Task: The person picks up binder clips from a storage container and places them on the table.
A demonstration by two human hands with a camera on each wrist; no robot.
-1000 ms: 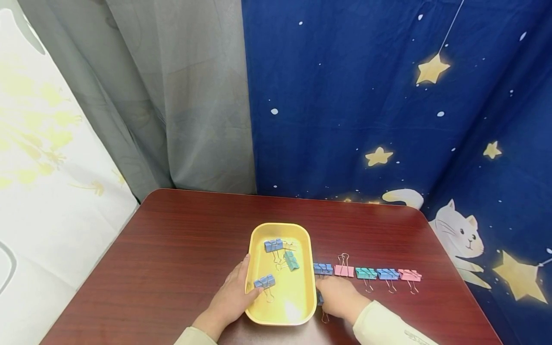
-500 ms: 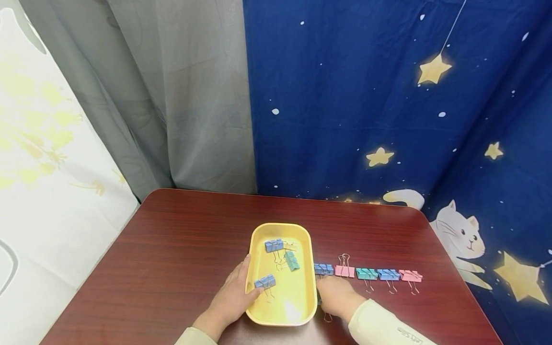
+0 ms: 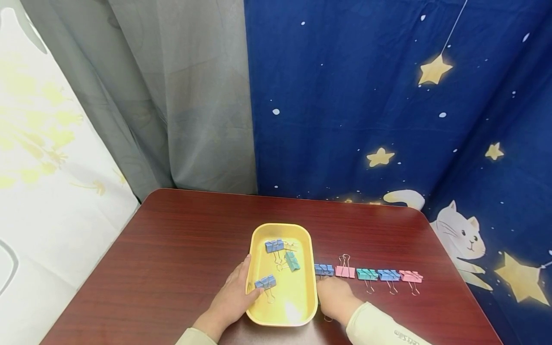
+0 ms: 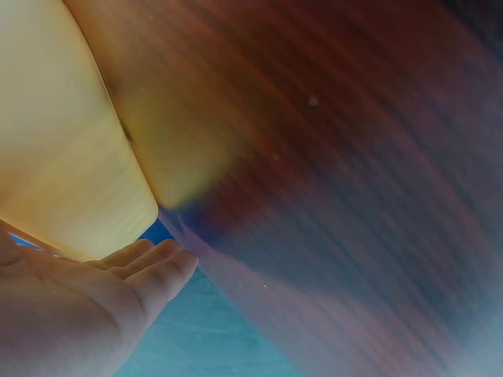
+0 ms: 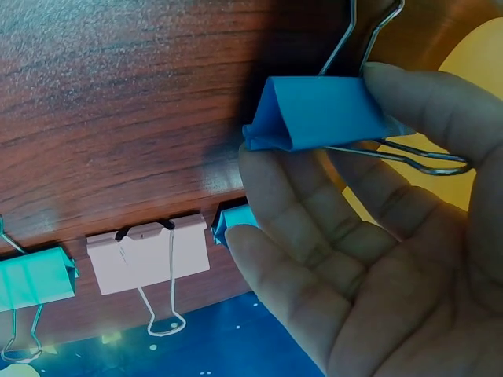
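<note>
Thumb and fingers of the right hand [image 5: 409, 259] pinch a blue binder clip [image 5: 330, 114], whose wire handles stick out on two sides; from the head view this clip is mostly hidden behind the hand, near the right side of a yellow tray [image 3: 298, 287]. Over the tray's left rim laps the thumb of the left hand [image 3: 228, 298], its straight fingers along the outer wall, so the side is held between them. Just beside that thumb, inside the tray, lies another blue clip [image 3: 265, 281]. Farther in are a teal clip [image 3: 292, 261], a third blue clip [image 3: 274, 246] and a yellow clip [image 3: 290, 247], close together. Just far of the right hand a row of clips runs from the tray toward the right: blue [image 3: 323, 270], pink [image 3: 345, 272], teal [image 3: 367, 274], blue [image 3: 389, 275], pink [image 3: 411, 276]. The first pink one points its handles to the far side, while the last three point theirs to the near side. Cream sleeves [image 3: 381, 328] cover both forearms. Everything rests on a reddish-brown table [image 3: 185, 239]; beyond it hang a grey curtain [image 3: 207, 96] on the left and a starry blue curtain [image 3: 336, 96] on the right.
</note>
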